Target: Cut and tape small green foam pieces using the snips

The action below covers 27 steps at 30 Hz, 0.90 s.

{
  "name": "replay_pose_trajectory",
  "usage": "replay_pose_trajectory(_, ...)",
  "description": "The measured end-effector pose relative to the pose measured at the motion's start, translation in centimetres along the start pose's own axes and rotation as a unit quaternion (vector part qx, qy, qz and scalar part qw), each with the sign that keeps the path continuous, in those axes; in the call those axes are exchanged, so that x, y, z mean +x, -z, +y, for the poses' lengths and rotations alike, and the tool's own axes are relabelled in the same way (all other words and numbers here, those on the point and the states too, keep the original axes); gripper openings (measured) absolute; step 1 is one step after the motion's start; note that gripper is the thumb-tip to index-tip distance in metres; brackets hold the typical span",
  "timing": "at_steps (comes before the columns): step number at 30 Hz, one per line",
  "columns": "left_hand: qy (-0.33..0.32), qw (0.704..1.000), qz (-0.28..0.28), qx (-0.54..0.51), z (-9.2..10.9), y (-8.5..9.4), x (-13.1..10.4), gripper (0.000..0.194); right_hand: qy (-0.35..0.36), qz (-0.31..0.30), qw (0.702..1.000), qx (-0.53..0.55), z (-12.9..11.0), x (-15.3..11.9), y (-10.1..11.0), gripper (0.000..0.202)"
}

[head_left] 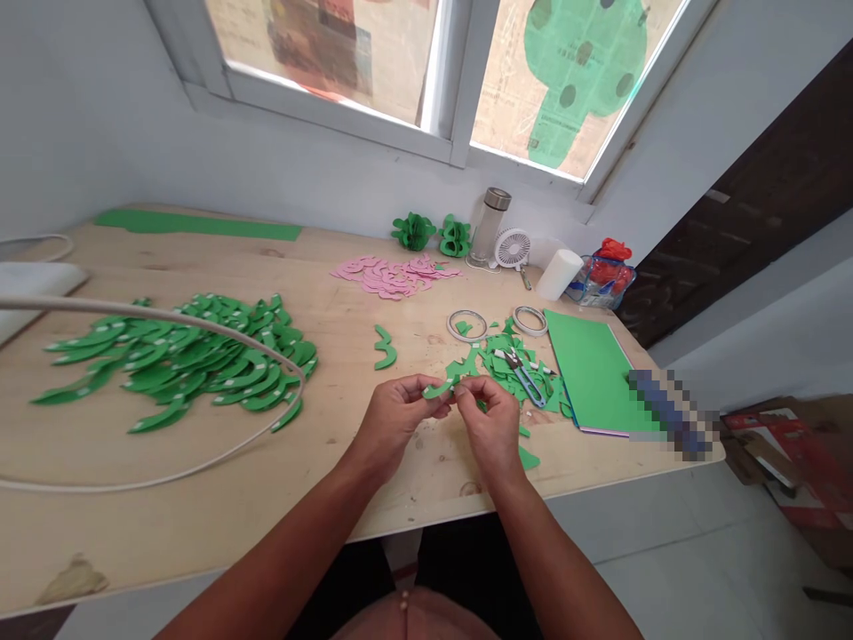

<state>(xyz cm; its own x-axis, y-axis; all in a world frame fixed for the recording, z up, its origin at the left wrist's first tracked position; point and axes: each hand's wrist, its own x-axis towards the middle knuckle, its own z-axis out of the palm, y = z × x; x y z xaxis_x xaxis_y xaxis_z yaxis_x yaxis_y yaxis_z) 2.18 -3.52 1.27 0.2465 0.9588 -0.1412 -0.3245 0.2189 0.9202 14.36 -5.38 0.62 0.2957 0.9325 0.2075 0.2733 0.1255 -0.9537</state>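
Near the table's front edge, my left hand (398,416) pinches a small curved green paper piece (436,389). My right hand (490,416) is closed at the right end of the same piece, its fingertips pressed together beside the left ones. Just beyond lie green paper scraps (499,371) with blue-handled snips (526,378) on top. A green wavy cutout (385,348) rests flat, beyond my left hand. To the left spreads a large heap of curved green pieces (219,356) with small white patches.
Pink cutouts (393,276) lie toward the wall, near green paper ornaments (413,231), a bottle (490,222) and a small fan (513,248). Tape rolls (466,325) and green sheets (600,373) are at right. A pale cable (219,324) arcs over the left side.
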Motion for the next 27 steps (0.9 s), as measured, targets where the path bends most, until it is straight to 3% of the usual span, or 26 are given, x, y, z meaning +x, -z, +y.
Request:
replay_pose_trajectory(14,-0.001,1.000,0.012,-0.018,-0.8,0.0,0.0,0.020,0.068,0.018,0.996,-0.059,-0.6,-0.1,0.0,0.008)
replay_pose_trajectory(27,-0.057,0.992,0.111,0.030,-0.3,-0.9,-0.6,0.011,0.172,0.019,0.970,-0.170,-1.0,-1.0,-0.1,0.015)
